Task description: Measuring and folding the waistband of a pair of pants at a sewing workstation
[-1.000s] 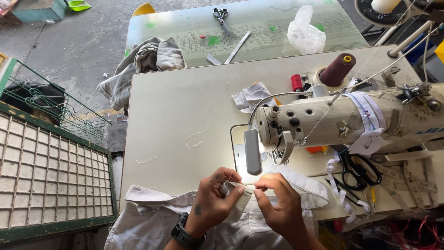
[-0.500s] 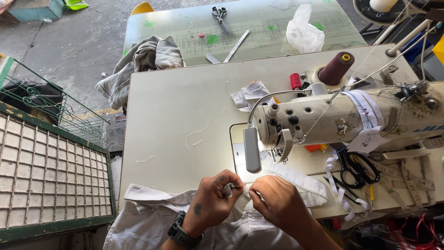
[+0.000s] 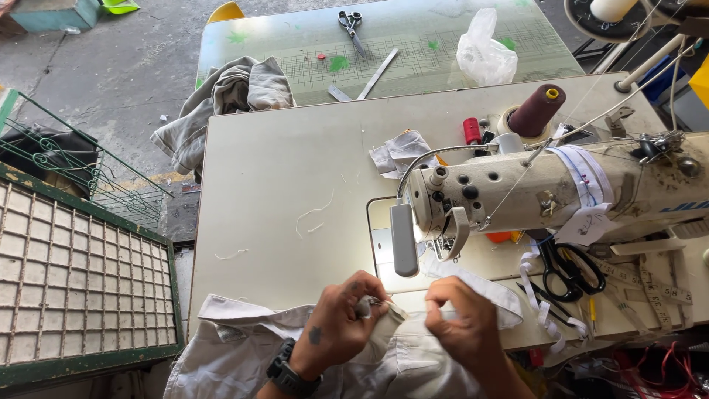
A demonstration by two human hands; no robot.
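At six o'clock on the table (image 3: 281,192), below the machine (image 3: 532,192), the soft, light cloth (image 3: 413,362) looks floppy, best held at its edge, where left hand (image 3: 340,325) and right hand (image 3: 458,321) pinch it closed.

A single head-worn camera looks steeply down, close over the sewing table (image 3: 281,185), facing away from the wearer.

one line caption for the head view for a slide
Both hands, left hand and right hand, pinch a white garment at the table edge before a sewing machine.
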